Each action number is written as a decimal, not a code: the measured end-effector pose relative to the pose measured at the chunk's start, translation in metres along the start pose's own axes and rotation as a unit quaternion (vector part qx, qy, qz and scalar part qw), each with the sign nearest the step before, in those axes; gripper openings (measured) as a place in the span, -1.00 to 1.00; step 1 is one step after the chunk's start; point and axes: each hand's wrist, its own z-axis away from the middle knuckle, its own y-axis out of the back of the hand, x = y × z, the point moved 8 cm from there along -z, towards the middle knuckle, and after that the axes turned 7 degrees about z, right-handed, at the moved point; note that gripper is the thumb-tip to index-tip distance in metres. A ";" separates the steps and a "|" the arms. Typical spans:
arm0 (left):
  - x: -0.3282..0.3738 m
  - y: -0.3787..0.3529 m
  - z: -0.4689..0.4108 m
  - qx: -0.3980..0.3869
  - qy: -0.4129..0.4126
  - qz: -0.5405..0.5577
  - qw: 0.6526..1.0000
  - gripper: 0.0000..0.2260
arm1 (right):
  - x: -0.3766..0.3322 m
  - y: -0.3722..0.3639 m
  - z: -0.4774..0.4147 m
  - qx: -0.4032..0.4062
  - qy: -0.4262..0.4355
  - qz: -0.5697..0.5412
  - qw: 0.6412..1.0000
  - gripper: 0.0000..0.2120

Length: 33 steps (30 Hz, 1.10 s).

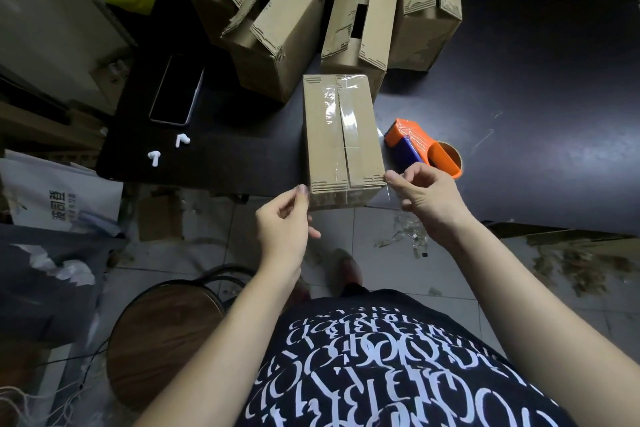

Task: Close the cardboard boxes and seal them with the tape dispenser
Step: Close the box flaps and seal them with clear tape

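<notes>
A closed cardboard box lies lengthwise at the near edge of the black table, with clear tape along its centre seam. A strip of clear tape stretches across the box's near end. My left hand pinches the strip's left end and my right hand pinches its right end at the box corner. The orange tape dispenser lies on the table just right of the box, untouched.
Several open cardboard boxes crowd the back of the table. A phone and two white earbuds lie left of the box. A round wooden stool stands below my left arm. Tape scraps litter the tiled floor.
</notes>
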 end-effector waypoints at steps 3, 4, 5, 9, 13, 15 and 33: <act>0.021 0.009 -0.005 0.029 -0.137 -0.071 0.988 -0.85 | -0.012 0.007 0.005 0.021 0.079 -0.015 0.996 -0.75; 0.032 0.012 -0.006 0.031 -0.193 -0.095 0.976 -0.83 | -0.015 0.009 0.007 0.023 0.098 -0.013 0.995 -0.78; 0.042 0.013 -0.004 0.021 -0.242 -0.112 0.964 -0.81 | -0.018 0.010 0.009 0.022 0.112 -0.010 0.993 -0.80; 0.057 0.002 0.003 -0.089 -0.332 -0.124 0.931 -0.82 | -0.021 0.006 0.011 0.002 0.133 0.012 0.991 -0.87; 0.056 0.007 0.010 -0.065 -0.367 -0.124 0.919 -0.84 | -0.017 0.002 0.013 -0.020 0.132 0.019 0.991 -0.91; 0.059 0.007 0.018 -0.065 -0.392 -0.129 0.909 -0.80 | -0.017 0.001 0.013 -0.034 0.140 0.037 0.989 -0.84; 0.060 -0.003 0.026 -0.138 -0.530 -0.218 0.808 -0.95 | -0.045 -0.013 0.021 -0.041 0.328 0.181 0.926 -0.84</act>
